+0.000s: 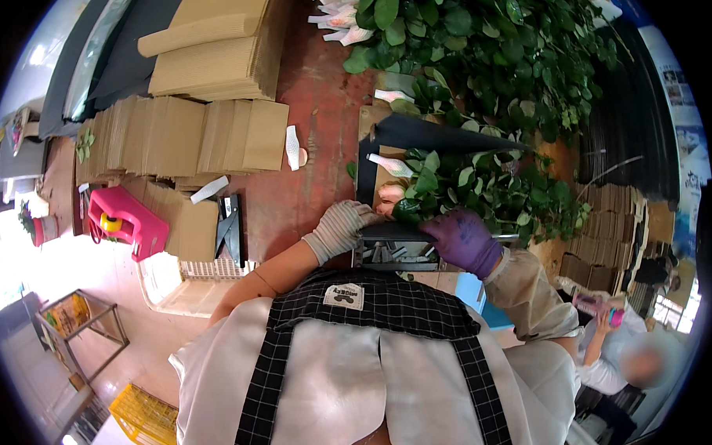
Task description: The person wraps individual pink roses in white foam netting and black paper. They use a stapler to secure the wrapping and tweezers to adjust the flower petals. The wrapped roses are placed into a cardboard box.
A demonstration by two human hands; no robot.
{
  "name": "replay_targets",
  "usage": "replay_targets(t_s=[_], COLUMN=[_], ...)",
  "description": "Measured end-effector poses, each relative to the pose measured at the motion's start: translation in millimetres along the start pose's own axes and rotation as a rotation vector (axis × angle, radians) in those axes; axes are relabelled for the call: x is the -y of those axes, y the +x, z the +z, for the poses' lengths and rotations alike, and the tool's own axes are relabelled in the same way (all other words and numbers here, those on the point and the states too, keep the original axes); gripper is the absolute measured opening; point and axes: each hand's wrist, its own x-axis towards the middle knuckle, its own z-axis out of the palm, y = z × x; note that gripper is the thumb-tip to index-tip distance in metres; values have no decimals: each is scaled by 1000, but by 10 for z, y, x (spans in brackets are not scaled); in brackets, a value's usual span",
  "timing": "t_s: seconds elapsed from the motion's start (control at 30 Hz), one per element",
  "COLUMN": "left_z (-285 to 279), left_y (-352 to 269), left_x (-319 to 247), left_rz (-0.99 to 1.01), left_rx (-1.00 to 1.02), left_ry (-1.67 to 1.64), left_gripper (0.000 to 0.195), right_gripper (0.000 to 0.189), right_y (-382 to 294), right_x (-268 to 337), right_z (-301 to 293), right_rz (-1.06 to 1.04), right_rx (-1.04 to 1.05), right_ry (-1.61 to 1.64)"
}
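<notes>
My left hand (342, 224), in a striped light work glove, has its fingers at the left end of a black wrapping sheet (395, 231) along the near table edge. My right hand (464, 241), in a purple glove, holds the same near edge farther right. Between and beyond them lie peach roses (389, 195) with leafy stems (481, 185) pointing right, on cardboard and black sheet. One rose head wears a white foam net sleeve (390, 165). The sheet's far flap (441, 133) stands raised behind the stems. My fingertips are partly hidden.
Cardboard sheets (214, 64) are stacked at the left, beside a pink tape dispenser (129, 220) and a black tool (231, 230). A large pile of leafy stems (486, 44) fills the back right. A sleeved bud (293, 148) lies on the red tabletop (319, 103). Another person (607, 349) is at right.
</notes>
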Motion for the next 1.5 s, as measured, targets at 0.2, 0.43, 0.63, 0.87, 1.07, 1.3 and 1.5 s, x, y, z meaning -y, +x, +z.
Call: replay_targets(t_s=[0.2, 0.43, 0.63, 0.87, 1.07, 1.3, 1.5], left_z=[-285, -494, -569, -1253, -1360, -1482, -895], left_y=[-350, -758, -701, -440, -440, -150, 235], left_x=[292, 655, 627, 323, 474, 324, 472], left_rz=[-9, 0, 5, -34, -427, -288, -27], left_rx=[40, -7, 48, 110, -509, -412, 49], left_ry=[37, 27, -55, -38, -107, 51, 140], left_gripper=[43, 40, 38, 39, 22, 28, 44], right_gripper=[26, 17, 37, 29, 17, 30, 24], right_y=[362, 735, 680, 1311, 1299, -647, -1171], right_x=[354, 772, 508, -251, 1, -527, -673], right_z=[-125, -196, -475, 222, 22, -1108, -2143], right_rz=[-4, 6, -42, -96, -37, 418, 74], right_rx=[28, 17, -185, -252, -202, -1268, -1579], right_ry=[24, 32, 821, -5, -115, 692, 278])
